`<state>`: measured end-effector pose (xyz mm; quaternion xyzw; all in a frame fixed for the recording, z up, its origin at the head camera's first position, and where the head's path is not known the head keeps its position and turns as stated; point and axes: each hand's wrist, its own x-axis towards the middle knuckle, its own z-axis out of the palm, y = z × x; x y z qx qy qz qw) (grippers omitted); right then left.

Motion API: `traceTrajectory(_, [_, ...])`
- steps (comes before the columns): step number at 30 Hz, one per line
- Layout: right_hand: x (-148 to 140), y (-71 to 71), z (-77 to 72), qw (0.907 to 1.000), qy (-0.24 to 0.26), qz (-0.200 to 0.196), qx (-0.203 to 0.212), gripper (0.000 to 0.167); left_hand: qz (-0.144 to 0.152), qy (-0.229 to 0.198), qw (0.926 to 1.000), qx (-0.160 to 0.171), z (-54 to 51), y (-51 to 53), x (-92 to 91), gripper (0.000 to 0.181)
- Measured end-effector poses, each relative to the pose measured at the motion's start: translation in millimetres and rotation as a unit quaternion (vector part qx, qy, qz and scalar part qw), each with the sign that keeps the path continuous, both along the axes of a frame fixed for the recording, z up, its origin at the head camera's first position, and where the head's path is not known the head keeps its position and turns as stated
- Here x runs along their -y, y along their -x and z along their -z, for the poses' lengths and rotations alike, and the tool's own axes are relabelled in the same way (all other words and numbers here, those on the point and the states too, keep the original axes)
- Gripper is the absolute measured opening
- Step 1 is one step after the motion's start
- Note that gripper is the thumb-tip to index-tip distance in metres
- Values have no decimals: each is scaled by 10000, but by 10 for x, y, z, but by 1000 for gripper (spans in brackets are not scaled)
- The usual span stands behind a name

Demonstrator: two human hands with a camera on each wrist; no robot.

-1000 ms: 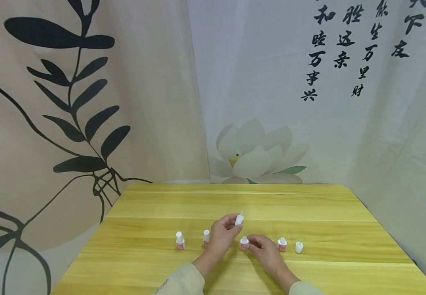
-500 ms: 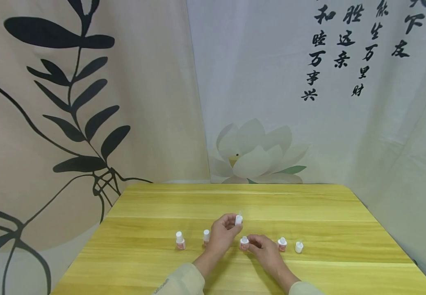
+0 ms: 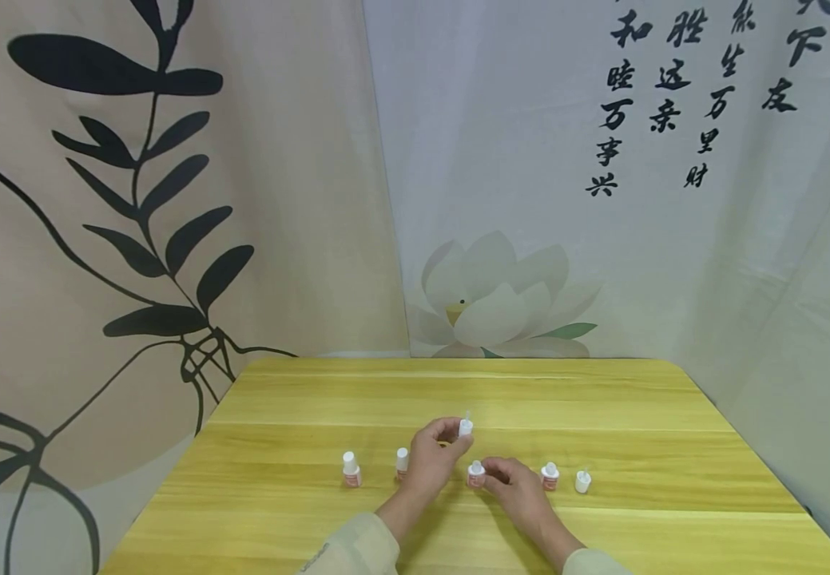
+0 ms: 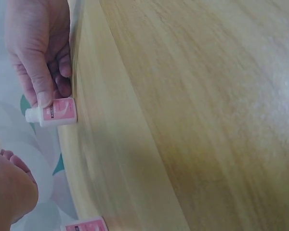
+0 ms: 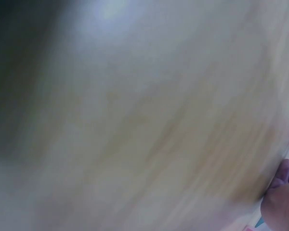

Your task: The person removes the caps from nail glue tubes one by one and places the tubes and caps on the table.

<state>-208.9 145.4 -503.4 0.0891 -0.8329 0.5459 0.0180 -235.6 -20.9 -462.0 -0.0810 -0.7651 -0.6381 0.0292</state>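
Note:
My left hand (image 3: pixel 434 451) pinches a white bottle cap (image 3: pixel 466 428) above the table, its thin stem pointing up. Only a sliver of that cap shows at the left wrist view's edge, beyond my left hand (image 4: pixel 12 192). Below and right of it, my right hand (image 3: pixel 518 489) holds a small uncapped bottle (image 3: pixel 475 477) upright between thumb and fingers. The left wrist view shows this bottle (image 4: pixel 58 113) with its pink label and white neck, pinched by my right hand (image 4: pixel 38 53). The right wrist view is mostly blurred tabletop.
Two capped bottles stand to the left, one (image 3: pixel 351 469) farther out and one (image 3: pixel 402 463) partly behind my left wrist. On the right are another uncapped bottle (image 3: pixel 550 477) and a loose white cap (image 3: pixel 583 481), stem up. The wooden table (image 3: pixel 278 399) meets a printed curtain (image 3: pixel 314 200) behind.
The cap in my left hand has tipped slightly, its stem going from a rightward lean to nearly upright. My right hand and the bottle it holds have stayed put.

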Motion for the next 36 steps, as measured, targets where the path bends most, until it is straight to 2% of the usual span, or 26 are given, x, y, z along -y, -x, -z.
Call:
traceTrajectory(14, [-12,2,-5,9999,68,-120,21,15,-18,-67,9999,-101,47,21,-33,21])
traceTrajectory(23, [-5,-3,7,10000,-30,-28,-5,16,-109,-55,9998,-137,81,-9,-42,22])
traceTrajectory(36, [-13,0,10,9999,-114,35,-18,14,-85,18,9999,-127,52,-55,-18,23])
